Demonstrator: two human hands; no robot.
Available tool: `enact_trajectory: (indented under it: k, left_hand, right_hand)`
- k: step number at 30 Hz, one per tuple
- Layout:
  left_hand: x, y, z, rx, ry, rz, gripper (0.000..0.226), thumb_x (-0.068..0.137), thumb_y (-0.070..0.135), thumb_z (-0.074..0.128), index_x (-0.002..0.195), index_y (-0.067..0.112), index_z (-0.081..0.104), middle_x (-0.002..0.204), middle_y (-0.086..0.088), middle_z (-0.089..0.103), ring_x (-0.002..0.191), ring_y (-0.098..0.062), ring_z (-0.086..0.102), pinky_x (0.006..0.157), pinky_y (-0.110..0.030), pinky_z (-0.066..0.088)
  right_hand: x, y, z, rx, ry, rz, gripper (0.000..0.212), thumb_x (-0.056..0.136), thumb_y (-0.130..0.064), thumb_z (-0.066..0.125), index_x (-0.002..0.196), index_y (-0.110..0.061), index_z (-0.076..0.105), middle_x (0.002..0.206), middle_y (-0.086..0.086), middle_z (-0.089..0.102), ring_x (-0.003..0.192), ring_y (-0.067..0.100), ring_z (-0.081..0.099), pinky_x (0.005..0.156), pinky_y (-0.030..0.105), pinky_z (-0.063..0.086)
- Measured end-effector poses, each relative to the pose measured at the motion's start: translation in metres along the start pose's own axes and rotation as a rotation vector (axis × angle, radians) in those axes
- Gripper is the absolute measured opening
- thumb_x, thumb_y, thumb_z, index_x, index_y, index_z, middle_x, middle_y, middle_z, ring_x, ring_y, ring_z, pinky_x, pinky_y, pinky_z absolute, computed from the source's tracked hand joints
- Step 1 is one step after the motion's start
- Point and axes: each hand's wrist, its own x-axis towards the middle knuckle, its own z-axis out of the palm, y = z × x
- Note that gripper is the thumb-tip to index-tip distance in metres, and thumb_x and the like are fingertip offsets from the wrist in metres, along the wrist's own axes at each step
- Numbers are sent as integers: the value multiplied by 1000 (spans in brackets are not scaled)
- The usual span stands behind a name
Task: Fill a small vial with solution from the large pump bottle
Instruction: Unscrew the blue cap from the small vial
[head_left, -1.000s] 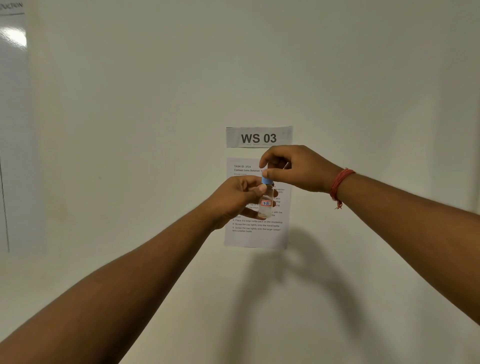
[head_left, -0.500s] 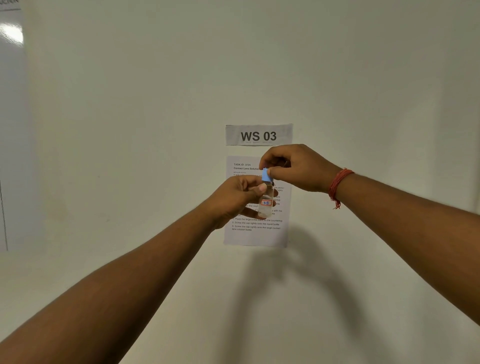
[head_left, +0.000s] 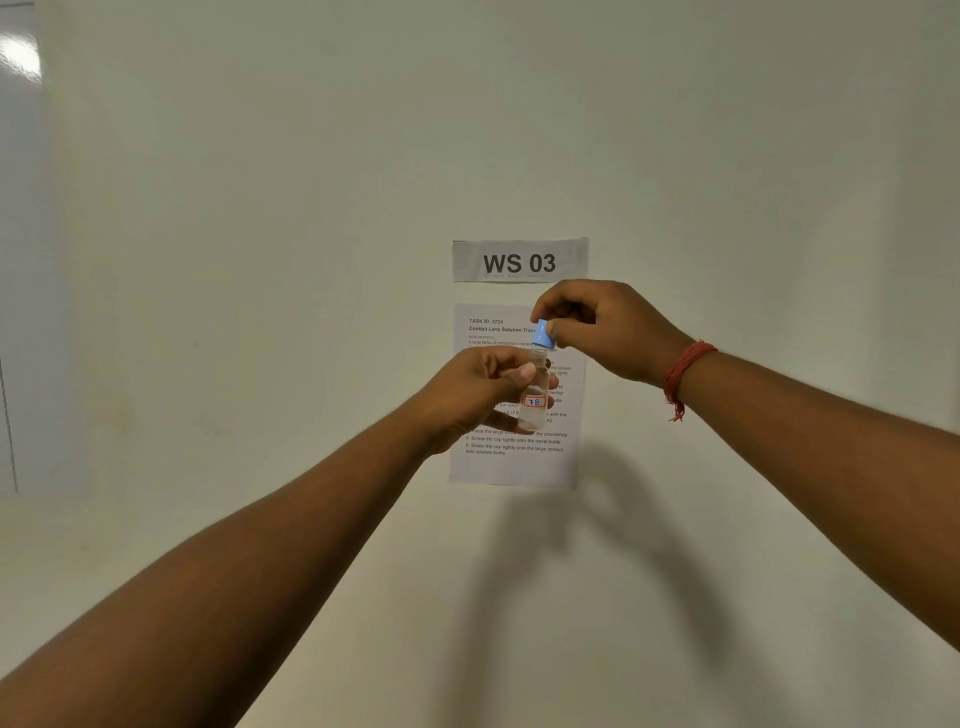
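Note:
A small clear vial (head_left: 535, 397) with a red-bordered label is held upright in front of the wall. My left hand (head_left: 480, 392) grips its body from the left, thumb across the glass. My right hand (head_left: 605, 327) pinches the blue cap (head_left: 543, 333) between thumb and fingers. The cap is tilted and sits just above the vial's open neck, off the thread. Clear liquid shows in the vial's lower part. The large pump bottle is not in view.
Behind the hands, a printed task sheet (head_left: 511, 457) is taped to the white wall (head_left: 260, 260), under a sign reading WS 03 (head_left: 519, 261). A red thread band (head_left: 683, 371) circles my right wrist. A glossy panel (head_left: 21, 234) runs along the far left.
The blue cap sat on the vial's neck before; my right hand has lifted it up and tilted it off. My left hand and the vial stayed in place.

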Motion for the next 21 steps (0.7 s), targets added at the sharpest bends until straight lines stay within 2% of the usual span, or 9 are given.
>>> enact_trajectory:
  k: [3, 7, 10, 16, 21]
  left_hand:
    - [1, -4, 1, 4, 5, -10, 22, 104, 20, 55, 120, 11, 68, 114, -7, 76, 105, -24, 73, 81, -44, 63]
    - [-1, -13, 3, -17, 5, -22, 21, 104, 19, 56, 121, 12, 67, 115, -6, 75, 107, -25, 72, 81, -42, 63]
    - [-2, -19, 6, -29, 0, -32, 22, 104, 17, 56, 122, 11, 65, 116, -5, 75, 108, -22, 72, 82, -43, 63]
    - [-10, -36, 10, -20, -6, -52, 23, 104, 13, 54, 124, 6, 63, 118, -7, 75, 111, -23, 71, 86, -46, 62]
    - [-29, -67, 21, 3, -7, -80, 22, 104, 13, 54, 124, 6, 63, 117, -8, 75, 110, -23, 72, 85, -42, 63]
  right_hand:
    - [-4, 4, 1, 18, 15, 24, 17, 85, -18, 58, 90, -31, 67, 83, -8, 68, 81, 13, 64, 71, 26, 54]
    - [-13, 11, 4, 35, 11, 62, 17, 83, -22, 57, 87, -36, 65, 90, -6, 71, 85, 15, 66, 75, 35, 57]
    - [-20, 17, 7, 43, 1, 79, 17, 82, -25, 56, 85, -40, 63, 93, -6, 71, 90, 17, 67, 76, 36, 58]
    - [-41, 34, 21, 48, -26, 123, 18, 82, -22, 59, 84, -39, 64, 89, -6, 70, 87, 14, 65, 72, 27, 55]
    - [-71, 54, 45, 39, -52, 179, 15, 84, -19, 64, 89, -32, 67, 81, -12, 65, 69, 2, 56, 63, 11, 46]
